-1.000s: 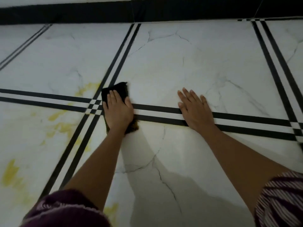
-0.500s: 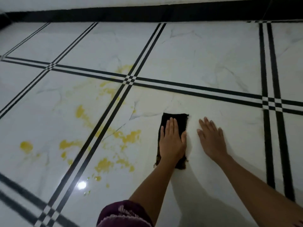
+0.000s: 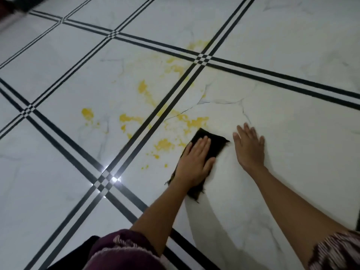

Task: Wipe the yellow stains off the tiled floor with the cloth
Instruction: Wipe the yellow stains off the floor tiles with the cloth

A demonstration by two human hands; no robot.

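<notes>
A dark, frayed cloth [image 3: 212, 141] lies flat on the white marble-look tiled floor [image 3: 292, 123]. My left hand [image 3: 194, 164] presses palm-down on it, fingers together, covering its middle. Yellow stains [image 3: 194, 121] spread just beyond the cloth's far-left edge, across a double black tile line, with more patches [image 3: 144, 87] and a blob [image 3: 87, 114] farther left. My right hand [image 3: 250, 148] rests flat on the bare tile right of the cloth, fingers slightly spread, holding nothing.
Double black lines [image 3: 272, 79] cross the floor in a grid. A bright light reflection [image 3: 114, 179] glints at one crossing. Purple patterned clothing [image 3: 124, 250] fills the bottom edge. A dark strip [image 3: 11, 6] sits at the top-left corner.
The view has swung left, bringing the stains into sight. My left hand has slid the cloth toward me and left, up to the stains' edge. My right hand has followed beside it.
</notes>
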